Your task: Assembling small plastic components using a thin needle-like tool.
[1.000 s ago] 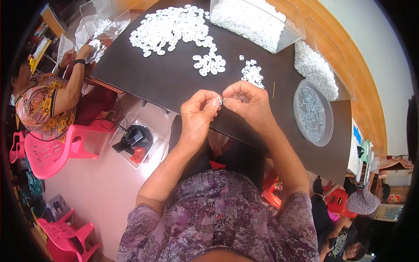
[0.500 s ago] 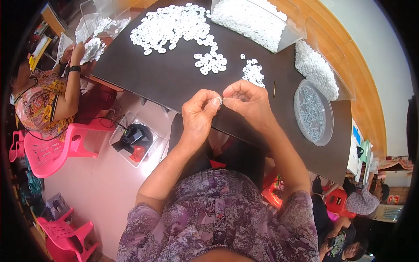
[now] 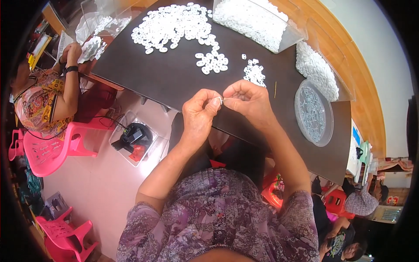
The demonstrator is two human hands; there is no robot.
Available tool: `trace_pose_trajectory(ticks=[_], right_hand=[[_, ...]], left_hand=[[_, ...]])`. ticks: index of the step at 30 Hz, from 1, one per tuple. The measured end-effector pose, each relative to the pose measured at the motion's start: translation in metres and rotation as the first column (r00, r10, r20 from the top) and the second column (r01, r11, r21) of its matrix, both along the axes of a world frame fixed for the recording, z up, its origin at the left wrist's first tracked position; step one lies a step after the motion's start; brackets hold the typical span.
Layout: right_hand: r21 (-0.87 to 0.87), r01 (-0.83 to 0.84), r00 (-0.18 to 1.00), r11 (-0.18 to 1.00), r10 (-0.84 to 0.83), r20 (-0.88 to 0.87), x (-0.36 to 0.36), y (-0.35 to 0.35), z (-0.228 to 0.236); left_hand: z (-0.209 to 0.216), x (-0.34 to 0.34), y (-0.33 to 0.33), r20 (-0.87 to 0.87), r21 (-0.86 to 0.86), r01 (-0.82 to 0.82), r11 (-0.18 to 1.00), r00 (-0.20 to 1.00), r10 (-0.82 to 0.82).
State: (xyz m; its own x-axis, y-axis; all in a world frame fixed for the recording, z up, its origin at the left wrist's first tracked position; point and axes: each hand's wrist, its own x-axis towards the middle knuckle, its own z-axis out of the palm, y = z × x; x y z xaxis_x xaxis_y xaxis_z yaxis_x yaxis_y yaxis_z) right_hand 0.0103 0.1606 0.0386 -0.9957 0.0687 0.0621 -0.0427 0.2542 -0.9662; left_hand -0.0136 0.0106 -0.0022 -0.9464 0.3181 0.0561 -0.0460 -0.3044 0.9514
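Note:
Both hands meet over the front edge of the dark table (image 3: 166, 83). My left hand (image 3: 199, 111) pinches a small white plastic piece (image 3: 221, 100) between thumb and fingertips. From the other side my right hand (image 3: 249, 102) closes thumb and forefinger at the same piece; whether it grips a separate tiny part is too small to tell. Beyond my right hand lies a little heap of small white pieces (image 3: 254, 73). Farther off to the left are a cluster of white oval pieces with holes (image 3: 212, 63) and a large spread of similar ovals (image 3: 172, 26).
A round clear dish (image 3: 313, 112) of small metal parts stands at the right, near a thin yellow stick (image 3: 275, 89). Clear bins of white pieces (image 3: 251, 22) line the back. At far left, another person (image 3: 48, 96) works beside a pink chair (image 3: 52, 148). A bin (image 3: 135, 139) sits on the floor.
My hands keep nearly the same pose around the small white piece. At far left, the other person's hands have shifted slightly.

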Motion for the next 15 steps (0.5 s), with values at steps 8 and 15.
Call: trace_pose_trajectory(ticks=[8,15], right_hand=[[-0.054,-0.012,0.998,0.998,0.016,0.059,0.0,0.0023,0.0008],[-0.176,-0.031,0.992,0.984,0.052,0.113,-0.001,0.0047,-0.0002]], left_hand=[[-0.0001,-0.0006,-0.0011,-0.01,-0.041,0.0,0.999,1.0,-0.001],[-0.0001,-0.001,-0.0015,0.01,-0.016,0.014,1.0,1.0,-0.014]])
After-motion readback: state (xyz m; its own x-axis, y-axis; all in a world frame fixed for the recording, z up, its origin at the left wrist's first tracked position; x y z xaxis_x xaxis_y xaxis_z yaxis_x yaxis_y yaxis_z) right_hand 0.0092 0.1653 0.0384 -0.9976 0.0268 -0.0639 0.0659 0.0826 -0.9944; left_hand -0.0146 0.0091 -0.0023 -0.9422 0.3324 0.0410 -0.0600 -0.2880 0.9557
